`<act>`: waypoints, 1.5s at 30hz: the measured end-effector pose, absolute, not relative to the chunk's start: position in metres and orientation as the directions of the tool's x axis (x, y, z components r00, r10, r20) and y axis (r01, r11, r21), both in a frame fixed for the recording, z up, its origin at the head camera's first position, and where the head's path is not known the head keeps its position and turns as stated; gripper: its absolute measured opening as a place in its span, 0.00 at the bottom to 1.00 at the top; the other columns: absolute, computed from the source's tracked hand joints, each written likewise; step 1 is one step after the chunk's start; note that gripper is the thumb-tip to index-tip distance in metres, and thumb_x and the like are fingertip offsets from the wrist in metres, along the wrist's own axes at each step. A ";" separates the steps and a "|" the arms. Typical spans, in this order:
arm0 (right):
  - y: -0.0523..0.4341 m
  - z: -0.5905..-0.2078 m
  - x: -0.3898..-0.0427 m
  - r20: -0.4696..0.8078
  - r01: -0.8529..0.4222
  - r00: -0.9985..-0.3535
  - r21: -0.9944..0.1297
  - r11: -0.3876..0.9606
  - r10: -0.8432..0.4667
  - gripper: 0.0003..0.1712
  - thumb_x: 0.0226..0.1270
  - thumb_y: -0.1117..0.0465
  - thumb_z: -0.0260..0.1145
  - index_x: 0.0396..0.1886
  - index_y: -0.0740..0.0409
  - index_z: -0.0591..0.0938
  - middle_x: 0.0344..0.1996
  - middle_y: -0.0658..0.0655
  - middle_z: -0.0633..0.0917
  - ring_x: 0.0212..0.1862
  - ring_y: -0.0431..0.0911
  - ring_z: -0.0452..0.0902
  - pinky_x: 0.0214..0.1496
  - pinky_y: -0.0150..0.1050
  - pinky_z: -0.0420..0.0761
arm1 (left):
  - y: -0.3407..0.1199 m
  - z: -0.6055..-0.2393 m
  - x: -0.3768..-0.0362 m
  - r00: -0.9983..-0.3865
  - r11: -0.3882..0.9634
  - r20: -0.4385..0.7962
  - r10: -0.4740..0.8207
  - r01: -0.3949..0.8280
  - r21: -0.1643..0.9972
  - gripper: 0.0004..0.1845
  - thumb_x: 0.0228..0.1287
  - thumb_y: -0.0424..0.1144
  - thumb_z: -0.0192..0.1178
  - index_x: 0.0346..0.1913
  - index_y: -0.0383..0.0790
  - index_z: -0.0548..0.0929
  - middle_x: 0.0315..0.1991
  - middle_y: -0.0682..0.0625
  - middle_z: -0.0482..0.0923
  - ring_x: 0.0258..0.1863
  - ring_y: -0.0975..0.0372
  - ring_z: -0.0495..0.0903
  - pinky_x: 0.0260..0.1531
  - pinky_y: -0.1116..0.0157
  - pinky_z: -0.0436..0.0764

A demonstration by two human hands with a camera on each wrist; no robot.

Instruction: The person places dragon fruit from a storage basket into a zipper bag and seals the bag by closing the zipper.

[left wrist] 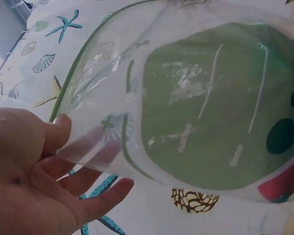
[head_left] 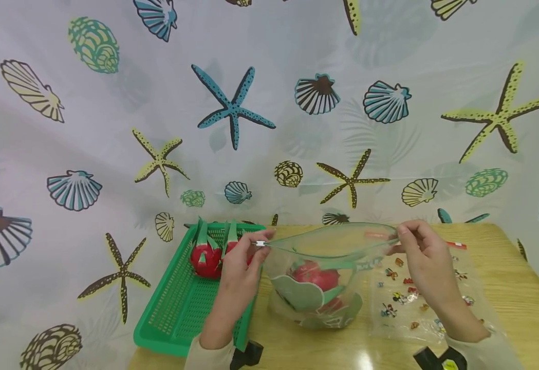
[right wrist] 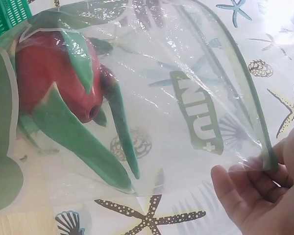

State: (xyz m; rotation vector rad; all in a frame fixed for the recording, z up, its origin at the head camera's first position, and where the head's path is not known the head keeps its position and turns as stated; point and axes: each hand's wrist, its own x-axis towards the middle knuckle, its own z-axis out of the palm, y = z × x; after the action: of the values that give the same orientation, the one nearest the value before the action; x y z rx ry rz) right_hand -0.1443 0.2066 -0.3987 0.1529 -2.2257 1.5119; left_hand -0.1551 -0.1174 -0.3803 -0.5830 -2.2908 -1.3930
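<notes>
Left hand (head_left: 239, 267): pinches the left end of the zip bag (head_left: 320, 280) at its green zip rim, by the white slider (head_left: 260, 243); in the left wrist view thumb on top, fingers (left wrist: 100, 196) spread under the film.
Right hand (head_left: 424, 262): pinches the right end of the same rim; fingers (right wrist: 235, 188) curled onto the film edge in the right wrist view.
Bag: clear plastic w/ green print, mouth pulled wide open btwn both hands, bottom resting on the wooden surface (head_left: 519, 288), near the middle, just right of the tray.
In bag: one red dragon fruit (head_left: 317, 275) w/ green scales, low in the bag; looks like a toy, can't be sure.
Tray (head_left: 177, 313): green mesh basket, left of the bag, partly off the surface's left edge; holds 2 more red dragon fruits (head_left: 206, 254) at its far end, touching each other.
Sheet (head_left: 417, 298): clear sleeve w/ small coloured stickers, flat on the surface under the right hand.
Risk 1: thin film, grip only at the 2 rim ends; if either pinch slips, mouth prob. collapses.
Risk 2: fruit weight sits low; lifting by the rim alone could tilt the bag and roll the fruit out, since the mouth is unzipped.
Risk 3: left forearm lies over the tray; a sideways pull could nudge it further off the edge.
</notes>
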 end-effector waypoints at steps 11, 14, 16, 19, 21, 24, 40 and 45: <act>0.213 -0.400 -0.145 0.419 -0.315 -0.889 -0.851 0.420 0.182 0.15 0.80 0.56 0.50 0.45 0.63 0.77 0.27 0.46 0.83 0.34 0.35 0.82 0.37 0.24 0.75 | -0.102 -0.382 -0.149 -0.923 0.159 0.374 0.089 0.383 0.910 0.09 0.69 0.36 0.61 0.50 0.42 0.80 0.41 0.45 0.88 0.33 0.66 0.79 0.37 0.72 0.77; 0.215 -0.400 -0.146 0.426 -0.323 -0.887 -0.849 0.418 0.179 0.15 0.80 0.56 0.50 0.44 0.63 0.77 0.30 0.45 0.82 0.36 0.35 0.80 0.35 0.27 0.73 | -0.098 -0.381 -0.149 -0.922 0.120 0.371 0.109 0.383 0.916 0.09 0.70 0.35 0.60 0.50 0.39 0.79 0.46 0.43 0.87 0.40 0.66 0.82 0.42 0.73 0.80; 0.215 -0.399 -0.146 0.423 -0.329 -0.889 -0.855 0.401 0.173 0.16 0.80 0.56 0.50 0.45 0.64 0.77 0.32 0.46 0.82 0.37 0.35 0.81 0.37 0.26 0.75 | -0.096 -0.381 -0.148 -0.920 0.100 0.374 0.118 0.386 0.917 0.10 0.70 0.34 0.59 0.51 0.37 0.78 0.49 0.42 0.85 0.42 0.66 0.82 0.42 0.73 0.79; 0.215 -0.396 -0.146 0.421 -0.330 -0.890 -0.861 0.388 0.177 0.16 0.80 0.55 0.49 0.46 0.63 0.77 0.36 0.44 0.82 0.37 0.36 0.79 0.34 0.25 0.76 | -0.093 -0.382 -0.147 -0.916 0.091 0.383 0.115 0.394 0.915 0.10 0.70 0.34 0.59 0.51 0.37 0.77 0.51 0.42 0.84 0.40 0.66 0.81 0.37 0.74 0.76; 0.215 -0.393 -0.145 0.414 -0.321 -0.890 -0.866 0.383 0.192 0.16 0.80 0.55 0.50 0.47 0.62 0.77 0.38 0.43 0.81 0.29 0.35 0.76 0.23 0.29 0.72 | -0.092 -0.382 -0.146 -0.916 0.083 0.380 0.126 0.391 0.916 0.10 0.70 0.35 0.59 0.51 0.38 0.77 0.53 0.43 0.84 0.42 0.65 0.82 0.38 0.74 0.77; 0.211 -0.385 -0.143 0.452 -0.346 -0.869 -0.846 0.407 0.202 0.13 0.79 0.57 0.52 0.48 0.62 0.77 0.40 0.43 0.80 0.31 0.33 0.74 0.22 0.29 0.70 | -0.091 -0.382 -0.146 -0.913 0.081 0.384 0.137 0.396 0.915 0.10 0.70 0.36 0.60 0.51 0.39 0.78 0.54 0.45 0.85 0.46 0.62 0.83 0.42 0.73 0.80; 0.168 -0.356 -0.142 0.784 -0.692 -0.621 -0.548 0.469 0.001 0.10 0.61 0.77 0.63 0.40 0.64 0.83 0.50 0.64 0.80 0.62 0.41 0.72 0.62 0.24 0.68 | -0.078 -0.382 -0.147 -0.863 0.077 0.467 0.191 0.488 0.870 0.09 0.70 0.33 0.59 0.51 0.37 0.77 0.53 0.41 0.85 0.34 0.64 0.78 0.30 0.73 0.74; 0.156 -0.351 -0.143 0.817 -0.755 -0.573 -0.497 0.428 -0.062 0.13 0.58 0.78 0.64 0.41 0.63 0.83 0.46 0.63 0.82 0.58 0.44 0.75 0.65 0.25 0.69 | -0.075 -0.381 -0.146 -0.849 0.089 0.488 0.201 0.512 0.854 0.10 0.69 0.33 0.60 0.51 0.39 0.78 0.52 0.45 0.86 0.27 0.63 0.72 0.24 0.73 0.72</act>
State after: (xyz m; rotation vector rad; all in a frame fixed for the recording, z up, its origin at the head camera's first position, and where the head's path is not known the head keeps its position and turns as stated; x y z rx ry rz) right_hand -0.1434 0.1564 -0.3513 0.6906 -1.9378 1.1818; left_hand -0.1457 -0.0752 -0.3813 -0.7147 -2.1210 -1.8336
